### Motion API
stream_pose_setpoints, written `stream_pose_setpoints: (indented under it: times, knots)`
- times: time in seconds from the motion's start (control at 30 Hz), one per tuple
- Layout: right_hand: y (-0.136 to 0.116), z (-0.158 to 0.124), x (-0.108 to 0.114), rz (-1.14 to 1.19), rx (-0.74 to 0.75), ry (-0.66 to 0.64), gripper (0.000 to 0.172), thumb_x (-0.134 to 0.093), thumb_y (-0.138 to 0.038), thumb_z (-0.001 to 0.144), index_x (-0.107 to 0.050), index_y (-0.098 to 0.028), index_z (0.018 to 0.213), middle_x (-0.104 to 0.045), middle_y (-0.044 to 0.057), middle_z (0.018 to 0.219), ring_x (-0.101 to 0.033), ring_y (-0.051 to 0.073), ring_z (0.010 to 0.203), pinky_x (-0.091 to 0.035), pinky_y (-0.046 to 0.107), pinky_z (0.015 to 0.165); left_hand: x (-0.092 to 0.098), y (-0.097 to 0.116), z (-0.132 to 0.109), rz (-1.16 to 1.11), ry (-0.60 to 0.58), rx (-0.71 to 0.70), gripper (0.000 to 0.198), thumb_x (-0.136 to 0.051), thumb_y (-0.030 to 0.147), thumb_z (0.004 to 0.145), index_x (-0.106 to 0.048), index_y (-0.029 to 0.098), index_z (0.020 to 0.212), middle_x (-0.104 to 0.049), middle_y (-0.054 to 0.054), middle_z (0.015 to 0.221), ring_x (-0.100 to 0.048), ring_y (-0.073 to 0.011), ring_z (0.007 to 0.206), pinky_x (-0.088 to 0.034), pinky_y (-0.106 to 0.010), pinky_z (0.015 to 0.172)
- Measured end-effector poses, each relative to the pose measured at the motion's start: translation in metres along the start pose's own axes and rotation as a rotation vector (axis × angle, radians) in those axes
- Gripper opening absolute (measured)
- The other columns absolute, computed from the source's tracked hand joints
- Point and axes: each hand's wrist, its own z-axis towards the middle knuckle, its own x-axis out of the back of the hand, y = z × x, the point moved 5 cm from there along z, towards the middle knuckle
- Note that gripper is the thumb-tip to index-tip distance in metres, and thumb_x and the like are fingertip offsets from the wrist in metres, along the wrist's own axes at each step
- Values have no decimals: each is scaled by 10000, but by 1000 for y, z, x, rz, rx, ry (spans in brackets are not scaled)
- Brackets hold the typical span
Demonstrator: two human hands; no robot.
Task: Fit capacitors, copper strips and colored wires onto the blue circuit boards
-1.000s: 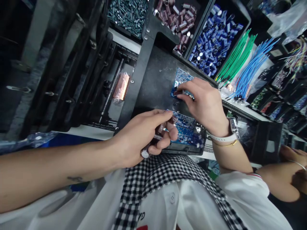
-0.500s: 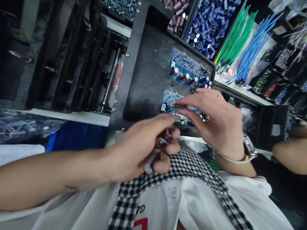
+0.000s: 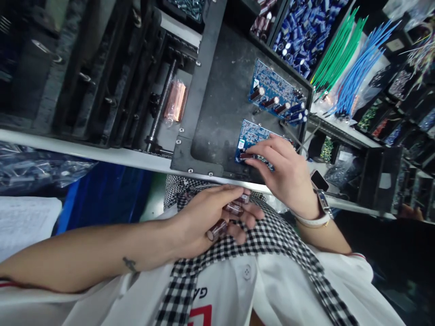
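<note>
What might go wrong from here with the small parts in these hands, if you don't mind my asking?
The left hand holds several brown cylinders in half-curled fingers over the checked apron, so one might slip out.

The right hand pinches another cylinder at the nearer blue board; the hand hides part of that board, so a misplacement could go unnoticed.

The black rectangular tray (image 3: 220, 99) offered open passage along its left half; two blue rectangular circuit boards (image 3: 272, 85) and the right hand (image 3: 288, 170) obstructed its right.
</note>
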Motion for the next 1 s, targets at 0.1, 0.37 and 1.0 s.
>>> stream_pose_setpoints:
  times: [0.1,0.37,1.0]
  knots:
    - [-1,1,-1,-23,20,-16,127,-591,-233,951,-656,-215,1059,-701,45,990,-655,192,963,-431,449,1122,0,2,-1,-12,-11,15,155,-489,246,1012,-575,128,960,-543,-5,687,-453,-50,463,-304,-86,321]
    - [-2,0,-10,-106,155,-68,223,-521,-170,967,-643,-238,1141,-698,57,1088,-657,197,993,-402,495,1142,2,5,3,12,26,-31,214,-426,227,1019,-593,108,959,-583,-45,778,-550,-94,548,-430,-150,362]
    - [24,-29,1,56,-157,38,179,-533,-178,965,-677,-267,1024,-746,-2,1027,-693,178,986,-339,502,1169,-12,1,16,39,-16,21,257,-478,153,945,-576,106,1178,-613,-137,1048,-694,-255,939,-631,-416,759]
